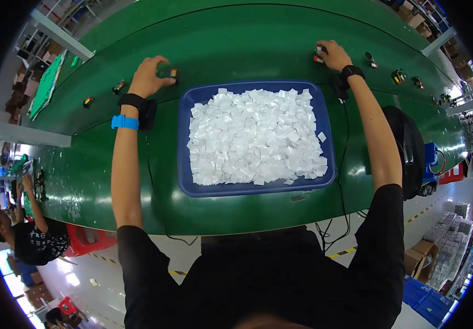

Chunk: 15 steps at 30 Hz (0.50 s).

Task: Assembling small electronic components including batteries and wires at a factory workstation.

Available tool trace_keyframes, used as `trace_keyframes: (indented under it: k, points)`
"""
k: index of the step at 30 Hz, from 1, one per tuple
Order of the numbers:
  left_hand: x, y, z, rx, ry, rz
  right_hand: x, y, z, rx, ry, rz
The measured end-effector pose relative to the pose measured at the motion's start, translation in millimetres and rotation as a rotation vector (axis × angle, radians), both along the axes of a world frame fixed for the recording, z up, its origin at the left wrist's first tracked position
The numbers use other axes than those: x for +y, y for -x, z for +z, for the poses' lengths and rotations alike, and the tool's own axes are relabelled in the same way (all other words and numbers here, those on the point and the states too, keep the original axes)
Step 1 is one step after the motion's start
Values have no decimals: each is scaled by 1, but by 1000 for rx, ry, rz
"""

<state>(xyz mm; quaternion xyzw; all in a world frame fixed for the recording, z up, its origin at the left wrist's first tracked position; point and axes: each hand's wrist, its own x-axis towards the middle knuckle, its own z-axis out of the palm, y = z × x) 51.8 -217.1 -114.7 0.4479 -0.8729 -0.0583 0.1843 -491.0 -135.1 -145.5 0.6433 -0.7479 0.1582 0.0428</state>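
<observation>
A blue tray (329, 153) heaped with small white square pieces (255, 137) lies in front of me. Beyond its far left corner, my left hand (147, 78) has thumb and fingers apart, curved around a small toy-like item (173, 74) with orange and dark parts; no firm hold shows. Past the far right corner, my right hand (334, 56) has its fingertips together at a small white piece, just above a small red-and-dark item (317, 58). Whether that item is touched cannot be made out. Black bands circle both wrists, and a blue strap (125, 122) is on my left forearm.
More small items (118, 86) stand along the green table (236, 55) on both sides. Black cables (347, 142) run down beside the tray. A black bag (403, 148) sits at the right edge. Another person (31, 236) works at far left.
</observation>
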Motion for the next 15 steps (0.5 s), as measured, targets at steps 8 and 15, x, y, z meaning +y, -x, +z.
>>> trace_keyframes:
  k: [8, 15]
  points:
    - [106, 87, 72, 627, -393, -189, 17, -25, 36, -104, -56, -9]
    - [158, 126, 61, 723, -947, -385, 80, -147, 98, -984, 53, 347]
